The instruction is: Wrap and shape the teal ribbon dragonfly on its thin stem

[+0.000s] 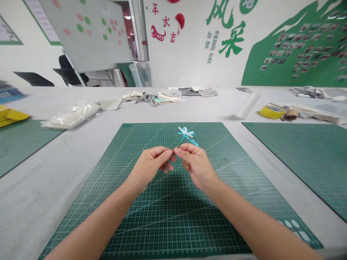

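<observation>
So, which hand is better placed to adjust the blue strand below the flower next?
Probably the right hand: its fingers are closest to the blue strand. The left hand, farther away, could steady the green stem.

Just beyond the fingers (164,155), the looped flower shape (186,133) is white and bright blue. Beneath them, the cutting mat (162,216) is dark green, gridded in pale lines. The surrounding counter (29,206) is light grey; the tape roll (271,112), far to their right, is yellow.
</observation>
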`<state>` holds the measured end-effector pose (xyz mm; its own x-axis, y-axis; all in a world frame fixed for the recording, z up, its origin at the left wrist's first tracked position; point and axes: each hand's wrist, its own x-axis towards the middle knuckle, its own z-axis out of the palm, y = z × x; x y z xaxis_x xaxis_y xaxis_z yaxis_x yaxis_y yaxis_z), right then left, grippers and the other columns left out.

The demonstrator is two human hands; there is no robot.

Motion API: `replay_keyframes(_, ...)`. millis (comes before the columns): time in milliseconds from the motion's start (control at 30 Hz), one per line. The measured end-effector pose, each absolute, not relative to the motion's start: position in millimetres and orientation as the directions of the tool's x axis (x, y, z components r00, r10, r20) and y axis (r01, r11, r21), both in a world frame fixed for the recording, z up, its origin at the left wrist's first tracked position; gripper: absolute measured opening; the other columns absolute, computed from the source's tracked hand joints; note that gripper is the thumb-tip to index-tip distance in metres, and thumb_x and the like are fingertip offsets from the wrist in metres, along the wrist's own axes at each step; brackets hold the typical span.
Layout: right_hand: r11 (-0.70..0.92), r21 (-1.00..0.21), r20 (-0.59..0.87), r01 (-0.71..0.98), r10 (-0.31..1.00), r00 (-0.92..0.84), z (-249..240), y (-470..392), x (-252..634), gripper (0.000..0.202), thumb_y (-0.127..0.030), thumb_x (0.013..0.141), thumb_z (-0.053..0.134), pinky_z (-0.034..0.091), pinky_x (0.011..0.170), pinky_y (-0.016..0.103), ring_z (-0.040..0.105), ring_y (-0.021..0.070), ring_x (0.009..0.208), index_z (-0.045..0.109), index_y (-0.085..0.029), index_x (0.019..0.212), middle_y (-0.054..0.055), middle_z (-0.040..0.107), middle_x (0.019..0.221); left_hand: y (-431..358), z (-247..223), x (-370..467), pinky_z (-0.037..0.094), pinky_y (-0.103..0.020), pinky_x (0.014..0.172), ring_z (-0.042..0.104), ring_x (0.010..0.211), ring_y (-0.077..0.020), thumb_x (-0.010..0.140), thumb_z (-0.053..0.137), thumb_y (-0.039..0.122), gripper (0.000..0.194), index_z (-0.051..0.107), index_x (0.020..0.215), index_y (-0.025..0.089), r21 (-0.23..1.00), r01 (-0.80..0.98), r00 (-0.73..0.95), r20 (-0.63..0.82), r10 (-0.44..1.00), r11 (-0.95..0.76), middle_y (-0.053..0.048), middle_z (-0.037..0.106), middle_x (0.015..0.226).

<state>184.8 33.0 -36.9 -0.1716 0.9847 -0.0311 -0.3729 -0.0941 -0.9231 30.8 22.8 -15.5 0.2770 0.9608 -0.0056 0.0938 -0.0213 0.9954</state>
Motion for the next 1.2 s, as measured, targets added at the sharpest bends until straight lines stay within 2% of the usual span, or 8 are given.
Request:
replay_keyframes(100, -0.085, -0.926, -0.02, -0.368, 0.984, -0.177, -39, 32, 183, 0.024, -0.034, 0.072, 0.077, 0.009, 0.04, 0.025, 0.019, 0.0041, 0.042, 0.059, -0.018, 0.068, -0.009, 0.04, 0.049, 24, -19, 31, 0.043, -0.024, 0.055, 0.054, 0.057, -0.0117, 0.084, 0.061, 0.034, 0.022, 0.065, 0.073, 0.015, 0.987, 0.147, 0.223, 0.034, 0.974, -0.068, -0.001, 0.06, 0.061)
replay_keyframes(267, -0.078, -0.93, -0.016, -0.359, 0.985, -0.17, -40, 30, 182, 0.025, -0.035, 0.07, 0.077, 0.01, 0.04, 0.025, 0.019, 0.0044, 0.043, 0.059, -0.018, 0.067, -0.009, 0.04, 0.049, 24, -24, 33, 0.042, -0.023, 0.052, 0.052, 0.056, -0.0107, 0.086, 0.058, 0.035, 0.026, 0.061, 0.069, 0.016, 0.994, 0.088, 0.215, 0.039, 0.976, -0.059, 0.0, 0.058, 0.063)
replay_keyframes(467, -0.114, -0.913, -0.049, -0.391, 0.984, -0.172, -41, 31, 181, 0.024, -0.033, 0.067, 0.079, 0.009, 0.041, 0.025, 0.019, 0.004, 0.042, 0.061, -0.018, 0.066, -0.009, 0.038, 0.048, 18, -26, 36, 0.042, -0.023, 0.052, 0.053, 0.052, -0.0109, 0.088, 0.054, 0.034, 0.025, 0.059, 0.07, 0.017, 0.948, 0.277, 0.162, 0.115, 0.98, -0.157, 0.001, 0.058, 0.058)
replay_keyframes(700, -0.161, -0.902, -0.099, -0.402, 0.98, -0.17, -43, 31, 181, 0.024, -0.033, 0.064, 0.08, 0.01, 0.041, 0.024, 0.021, 0.0039, 0.042, 0.062, -0.017, 0.067, -0.009, 0.042, 0.048, 19, -32, 31, 0.044, -0.025, 0.061, 0.058, 0.06, -0.0128, 0.092, 0.048, 0.033, 0.028, 0.062, 0.073, 0.018, 0.881, 0.363, 0.243, 0.224, 0.944, -0.302, 0.0, 0.062, 0.065)
replay_keyframes(1200, -0.134, -0.918, -0.077, -0.374, 0.984, -0.163, -43, 30, 180, 0.021, -0.032, 0.066, 0.078, 0.011, 0.04, 0.024, 0.024, 0.0037, 0.041, 0.063, -0.017, 0.066, -0.007, 0.049, 0.05, 16, -29, 35, 0.042, -0.023, 0.052, 0.054, 0.052, -0.0106, 0.088, 0.052, 0.031, 0.026, 0.059, 0.067, 0.018, 0.942, 0.292, 0.18, 0.113, 0.977, -0.163, 0.0, 0.059, 0.062)
